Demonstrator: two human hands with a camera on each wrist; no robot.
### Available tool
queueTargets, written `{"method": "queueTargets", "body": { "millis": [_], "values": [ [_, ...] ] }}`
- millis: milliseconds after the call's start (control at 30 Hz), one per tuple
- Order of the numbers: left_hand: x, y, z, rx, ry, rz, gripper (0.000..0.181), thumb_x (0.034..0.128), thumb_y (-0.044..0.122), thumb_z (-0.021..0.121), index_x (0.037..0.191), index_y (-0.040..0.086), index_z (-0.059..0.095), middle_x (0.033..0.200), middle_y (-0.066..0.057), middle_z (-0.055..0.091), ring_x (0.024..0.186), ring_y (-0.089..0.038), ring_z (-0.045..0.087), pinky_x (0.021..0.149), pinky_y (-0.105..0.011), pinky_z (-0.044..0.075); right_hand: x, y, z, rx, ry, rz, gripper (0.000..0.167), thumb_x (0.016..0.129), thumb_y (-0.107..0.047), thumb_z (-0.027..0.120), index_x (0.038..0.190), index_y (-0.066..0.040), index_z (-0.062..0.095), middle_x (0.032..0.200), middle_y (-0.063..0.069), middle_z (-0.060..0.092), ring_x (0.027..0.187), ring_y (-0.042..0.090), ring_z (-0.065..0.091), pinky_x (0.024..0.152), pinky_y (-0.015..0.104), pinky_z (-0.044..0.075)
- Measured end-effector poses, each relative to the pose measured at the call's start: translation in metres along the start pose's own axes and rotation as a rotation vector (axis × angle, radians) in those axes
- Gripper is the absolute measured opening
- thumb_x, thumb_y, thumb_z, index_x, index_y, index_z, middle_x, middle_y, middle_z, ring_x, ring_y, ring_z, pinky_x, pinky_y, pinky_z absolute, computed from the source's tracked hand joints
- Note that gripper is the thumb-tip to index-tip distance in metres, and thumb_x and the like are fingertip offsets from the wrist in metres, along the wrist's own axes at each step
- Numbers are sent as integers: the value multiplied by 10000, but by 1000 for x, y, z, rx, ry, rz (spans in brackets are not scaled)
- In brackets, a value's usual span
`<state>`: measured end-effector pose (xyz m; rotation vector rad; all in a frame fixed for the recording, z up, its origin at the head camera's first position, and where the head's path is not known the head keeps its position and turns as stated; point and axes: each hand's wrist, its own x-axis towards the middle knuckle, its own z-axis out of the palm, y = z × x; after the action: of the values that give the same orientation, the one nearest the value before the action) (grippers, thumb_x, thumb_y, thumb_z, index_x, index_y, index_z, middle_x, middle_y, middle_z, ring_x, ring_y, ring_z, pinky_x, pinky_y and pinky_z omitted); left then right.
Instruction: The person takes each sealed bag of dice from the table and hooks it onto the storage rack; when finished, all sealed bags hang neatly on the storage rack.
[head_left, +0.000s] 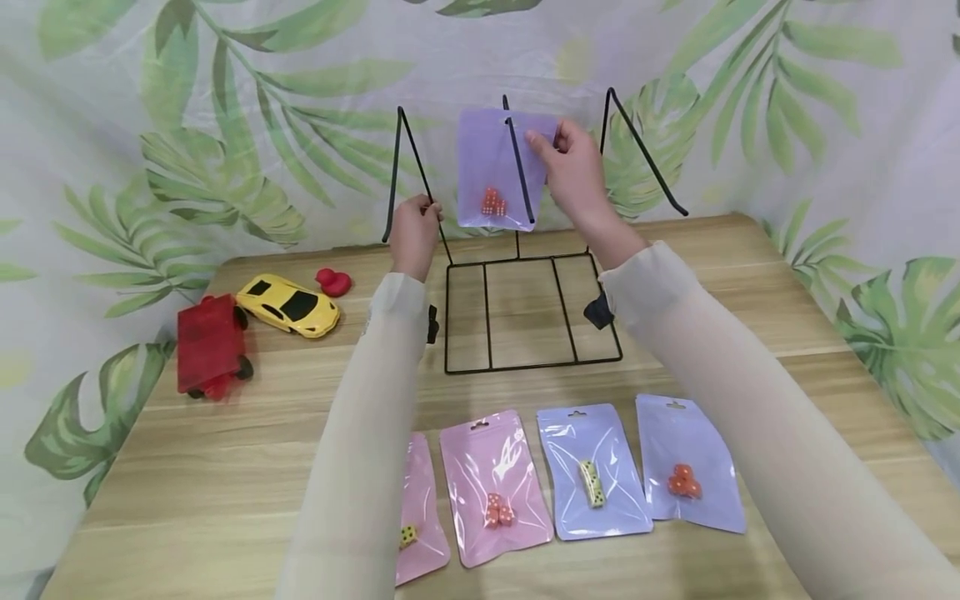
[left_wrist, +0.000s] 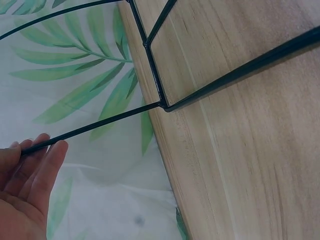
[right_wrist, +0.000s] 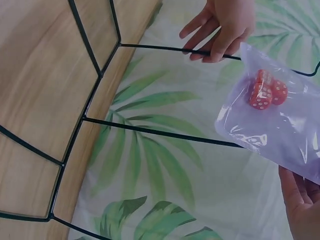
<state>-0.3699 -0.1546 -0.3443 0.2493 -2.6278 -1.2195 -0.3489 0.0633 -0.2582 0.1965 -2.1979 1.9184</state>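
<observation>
Bag of shiny purple plastic [head_left: 476, 158] with red white-dotted dice [head_left: 492, 202], beside the right grip [head_left: 577, 167] pinching its top corner, looks light and floppy, best held there, while the left grip [head_left: 415, 236] holds the black wire rack [head_left: 517, 259].

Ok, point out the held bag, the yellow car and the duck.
Held bag [head_left: 490, 162]: head view, middle of its front.
Yellow car [head_left: 280, 297]: head view, its roof.
Duck [head_left: 337, 285]: head view, its body.

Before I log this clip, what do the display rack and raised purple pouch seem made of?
Display rack: probably smooth, coated metal wire, judging by its slim, sharply bent lines. Purple pouch: likely glossy plastic film, given sharp glare and red dice showing through.
</observation>
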Motion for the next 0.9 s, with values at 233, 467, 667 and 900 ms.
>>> {"method": "queueTargets", "body": {
  "millis": [233, 467, 667, 900],
  "values": [
    [-3, 3, 4, -3, -5, -11, 294, 1054, 248, 491, 1161, 73, 702, 1092, -85, 728, 825, -195, 572, 676, -300, 385, 10, -2, 1, -43, 24, 40, 175, 991, -254, 616, 1049, -89, 607, 947, -2, 637, 837, 97, 549, 736, 231, 423],
    [-6, 5, 5, -8, -15, -9, 300, 1059, 254, 483, 1179, 83, 698, 1086, -74, 726, 792, -187, 570, 653, -306, 384, 11, 2, -3, -44, 5, 59, 221, 983, -286, 623, 1087, -100, 566, 1015, 37, 672, 903, 140, 591, 797, 249, 449],
    [-6, 4, 4, -17, -27, -8, 315, 1065, 269, 463, 1199, 92, 687, 1124, -86, 718, 841, -206, 588, 696, -332, 388, 2, 9, -15, -272, -158, 182, 560, 988, -376, 600, 1431, -92, 410, 1446, 92, 531, 1295, 187, 524, 1069, 295, 436],
    [-3, 6, 3, -4, 0, -8, 306, 1062, 251, 473, 1206, 91, 690, 1110, -79, 726, 851, -208, 611, 674, -318, 400, -26, 18, -46, -429, -294, 174, 701, 971, -371, 636, 1524, -73, 325, 1547, 103, 405, 1430, 239, 380, 1171, 369, 329]
  ]
}}
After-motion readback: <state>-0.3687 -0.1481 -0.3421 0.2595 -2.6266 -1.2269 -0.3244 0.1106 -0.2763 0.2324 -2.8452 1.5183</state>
